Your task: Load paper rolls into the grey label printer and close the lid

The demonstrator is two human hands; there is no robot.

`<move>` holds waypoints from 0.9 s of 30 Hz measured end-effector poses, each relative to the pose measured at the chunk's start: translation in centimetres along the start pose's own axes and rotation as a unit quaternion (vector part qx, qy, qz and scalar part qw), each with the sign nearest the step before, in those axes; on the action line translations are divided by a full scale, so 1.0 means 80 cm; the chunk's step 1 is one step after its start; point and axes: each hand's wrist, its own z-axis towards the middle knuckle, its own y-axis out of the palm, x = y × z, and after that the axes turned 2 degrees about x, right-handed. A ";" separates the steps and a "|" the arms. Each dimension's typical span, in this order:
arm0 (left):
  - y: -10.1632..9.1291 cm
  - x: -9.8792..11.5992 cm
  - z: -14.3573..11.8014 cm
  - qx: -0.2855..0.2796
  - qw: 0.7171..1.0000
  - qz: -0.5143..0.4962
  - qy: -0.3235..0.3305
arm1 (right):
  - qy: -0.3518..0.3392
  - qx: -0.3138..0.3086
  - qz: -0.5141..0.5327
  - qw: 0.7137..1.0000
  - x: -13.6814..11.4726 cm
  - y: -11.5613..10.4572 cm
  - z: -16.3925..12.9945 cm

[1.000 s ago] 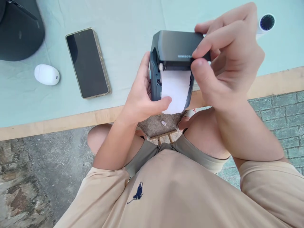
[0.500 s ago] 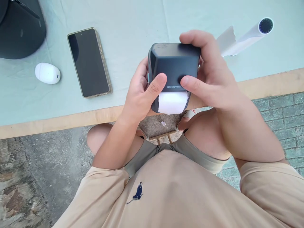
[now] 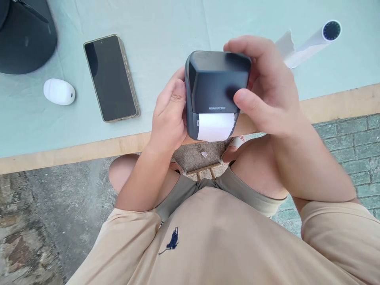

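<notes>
A dark label printer (image 3: 218, 89) marked NIIMBOT is held up over the table's near edge between both hands. White label paper (image 3: 216, 126) sticks out of its near end and curls down. My left hand (image 3: 170, 111) grips the printer's left side, the thumb lying along that side and the other fingers hidden beneath or behind. On the right, my right hand (image 3: 268, 83) wraps the other side, with its thumb at the cover's right edge and its index finger over the far right corner.
Left on the pale green tabletop (image 3: 166, 35) lie a phone (image 3: 111, 79) and a white oval case (image 3: 59, 92). A black container (image 3: 26, 39) stands far left. At the right are a white cylinder (image 3: 317, 41) and a torn paper piece (image 3: 285, 43). The table's wooden edge (image 3: 74, 148) runs in front.
My left thumb has moved off the printer's top cover to its left side. My right thumb has shifted slightly right. The printer stays in about the same place.
</notes>
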 end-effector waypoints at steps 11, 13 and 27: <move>-0.005 -0.005 -0.004 0.019 0.998 0.046 0.026 | -0.070 -0.055 -0.052 0.995 0.005 -0.002 0.005; -0.010 -0.013 0.000 0.008 0.997 0.051 0.053 | -0.056 -0.055 -0.046 0.996 0.005 -0.001 0.007; -0.014 -0.012 0.009 -0.030 0.999 0.016 0.010 | -0.005 0.226 -0.245 0.943 -0.039 0.010 0.021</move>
